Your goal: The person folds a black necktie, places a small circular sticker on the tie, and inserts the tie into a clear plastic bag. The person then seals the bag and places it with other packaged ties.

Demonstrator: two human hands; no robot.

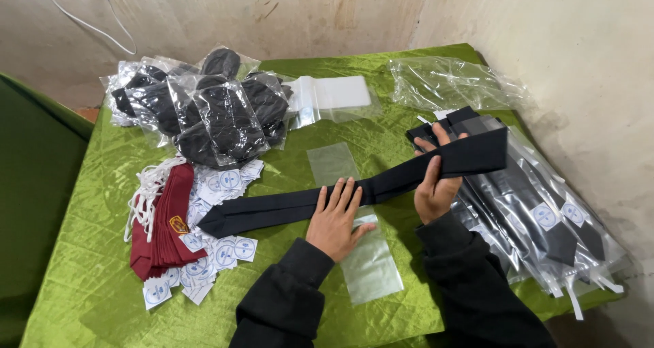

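Observation:
A long black necktie [272, 212] lies across the green cloth, its pointed end to the left. My left hand [335, 218] rests flat on the tie's middle, fingers spread. My right hand [433, 184] grips the tie's other end [477, 154] and holds it folded and raised above the table. A clear plastic sleeve [371, 263] lies under and in front of my left hand. Another clear sleeve [332, 162] lies just beyond the tie.
A pile of bagged black items [204, 109] sits at the back left. Maroon ties [167, 222] and round-printed white cards [225, 252] lie at the left. Bagged black ties [545, 218] are stacked at the right. Empty clear bags [449, 82] lie at the back by the wall.

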